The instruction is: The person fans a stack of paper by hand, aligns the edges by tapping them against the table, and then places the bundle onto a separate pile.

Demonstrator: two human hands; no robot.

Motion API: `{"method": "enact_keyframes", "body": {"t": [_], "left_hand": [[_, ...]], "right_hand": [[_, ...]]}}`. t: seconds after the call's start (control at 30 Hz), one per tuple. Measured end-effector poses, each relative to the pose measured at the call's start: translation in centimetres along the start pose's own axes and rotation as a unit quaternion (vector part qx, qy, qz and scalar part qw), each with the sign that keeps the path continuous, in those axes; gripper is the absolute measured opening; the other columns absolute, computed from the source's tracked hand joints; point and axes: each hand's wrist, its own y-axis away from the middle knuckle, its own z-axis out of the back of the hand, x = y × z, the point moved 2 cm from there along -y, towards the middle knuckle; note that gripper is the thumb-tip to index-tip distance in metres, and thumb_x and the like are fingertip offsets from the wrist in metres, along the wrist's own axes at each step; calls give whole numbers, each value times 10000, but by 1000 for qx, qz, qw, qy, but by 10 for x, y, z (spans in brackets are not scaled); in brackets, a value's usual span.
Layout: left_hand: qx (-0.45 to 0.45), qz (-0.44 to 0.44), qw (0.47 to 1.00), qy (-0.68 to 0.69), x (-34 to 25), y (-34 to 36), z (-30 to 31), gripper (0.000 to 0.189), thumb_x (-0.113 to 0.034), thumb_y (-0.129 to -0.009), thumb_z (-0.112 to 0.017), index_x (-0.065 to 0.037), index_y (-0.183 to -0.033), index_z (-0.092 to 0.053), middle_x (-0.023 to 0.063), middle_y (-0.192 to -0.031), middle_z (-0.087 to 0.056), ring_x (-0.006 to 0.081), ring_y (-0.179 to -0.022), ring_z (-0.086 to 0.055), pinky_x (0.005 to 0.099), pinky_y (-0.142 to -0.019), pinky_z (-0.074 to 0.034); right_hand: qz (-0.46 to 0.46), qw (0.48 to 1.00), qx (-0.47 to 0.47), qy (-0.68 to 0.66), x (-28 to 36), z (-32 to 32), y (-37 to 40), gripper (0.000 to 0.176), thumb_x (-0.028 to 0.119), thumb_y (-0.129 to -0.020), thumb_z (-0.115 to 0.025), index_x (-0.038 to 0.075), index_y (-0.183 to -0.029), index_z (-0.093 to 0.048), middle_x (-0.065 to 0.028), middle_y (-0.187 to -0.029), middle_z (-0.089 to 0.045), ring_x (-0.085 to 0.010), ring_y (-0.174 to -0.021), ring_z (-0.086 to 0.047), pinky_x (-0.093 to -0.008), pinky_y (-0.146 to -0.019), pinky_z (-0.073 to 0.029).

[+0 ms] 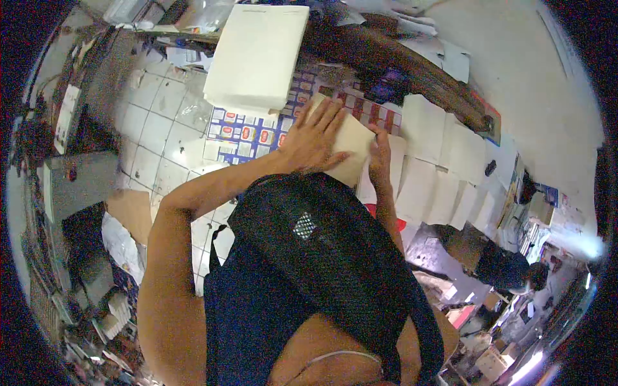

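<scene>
A cream folded sheet of paper (351, 164) lies on a printed blue-and-white sheet (241, 138) on the work surface. My left hand (315, 138) rests flat on the cream paper, its fingers spread. At the paper's right edge is my right hand (380, 157), thumb and finger closed near the corner; part of its grip is hidden. Beyond my left hand stands a thick stack of cream sheets (257, 58). To the right of my right hand are several piles of similar folded paper (421, 132).
A long dark wooden beam or ledge (412, 61) runs along the far side. White floor tiles (151, 96) show at the left, near a grey box (84, 186). Another person (512, 270) is at the lower right among clutter.
</scene>
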Motion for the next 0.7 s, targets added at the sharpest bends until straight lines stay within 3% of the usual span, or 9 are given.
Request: {"method": "enact_keyframes", "body": {"t": [0.07, 0.17, 0.27, 0.3, 0.4, 0.47, 0.6, 0.67, 0.7], "left_hand": [[13, 2, 999, -29, -1, -2, 3, 829, -587, -887, -441, 12, -1440, -292, 174, -1514, -265, 354, -1417, -198, 561, -1137, -119], [10, 2, 999, -40, -2, -3, 8, 778, -548, -906, -430, 11, -1432, -308, 178, -1500, -291, 356, -1414, -209, 585, -1121, -155], [5, 2, 999, -37, 1, -2, 7, 757, -532, -905, -443, 1, -1429, -316, 181, -1492, -299, 378, -1404, -219, 583, -1113, -184], [4, 2, 999, -36, 2, -2, 7, 753, -529, -904, -448, -3, -1428, -320, 182, -1490, -302, 386, -1400, -222, 576, -1113, -193], [-59, 29, 983, 174, 18, -4, 19, 722, -503, -941, -395, -15, -1459, -273, 175, -1517, -260, 359, -1418, -196, 493, -1148, -165], [-52, 100, 922, 369, 51, -14, -10, 690, -486, -973, -322, -27, -1479, -228, 160, -1539, -219, 317, -1433, -170, 431, -1161, -140], [-3, 136, 771, 622, 69, -2, -23, 653, -461, -1011, -200, -28, -1498, -159, 127, -1570, -143, 233, -1448, -122, 360, -1171, -84], [-7, 135, 748, 650, 63, 6, -19, 672, -491, -1010, -169, -29, -1497, -162, 106, -1574, -129, 227, -1446, -113, 361, -1171, -68], [-13, 113, 741, 662, 65, 12, -26, 677, -500, -1009, -163, -33, -1499, -159, 102, -1575, -127, 226, -1447, -112, 359, -1171, -64]], "right_hand": [[47, 957, 80, 275, 46, 6, 5, 900, 548, -763, -694, 15, -1399, -345, -217, -1372, -421, -347, -1294, -392, -438, -1097, -289], [117, 899, 144, 396, 53, 8, 16, 1279, 542, -539, -846, 12, -1478, -159, -244, -1466, -272, -397, -1374, -251, -471, -1125, -236], [126, 881, 160, 427, 51, 8, 18, 1377, 531, -489, -872, 3, -1490, -85, -247, -1491, -220, -419, -1379, -220, -489, -1132, -216], [115, 887, 162, 416, 51, 8, 18, 1369, 510, -490, -880, 1, -1488, -93, -249, -1491, -219, -417, -1382, -218, -487, -1134, -214], [96, 906, 161, 378, 48, 8, 15, 1357, 453, -482, -905, -6, -1483, -111, -251, -1490, -219, -407, -1389, -212, -483, -1142, -205], [97, 920, 156, 346, 42, 7, 14, 1368, 423, -462, -922, -8, -1481, -117, -249, -1489, -221, -397, -1394, -209, -482, -1145, -199], [77, 976, 104, 176, 39, 8, 13, 1126, 503, -670, -787, 14, -1476, -171, -202, -1485, -279, -364, -1382, -255, -469, -1130, -232], [75, 997, 27, 7, 3, 11, 15, 1039, 558, -723, -720, 31, -1468, -221, -173, -1485, -302, -353, -1349, -317, -454, -1115, -276], [25, 1000, -7, 7, -4, 9, 14, 901, 563, -808, -558, 38, -1466, -235, -163, -1471, -326, -331, -1351, -319, -447, -1121, -251]]}}
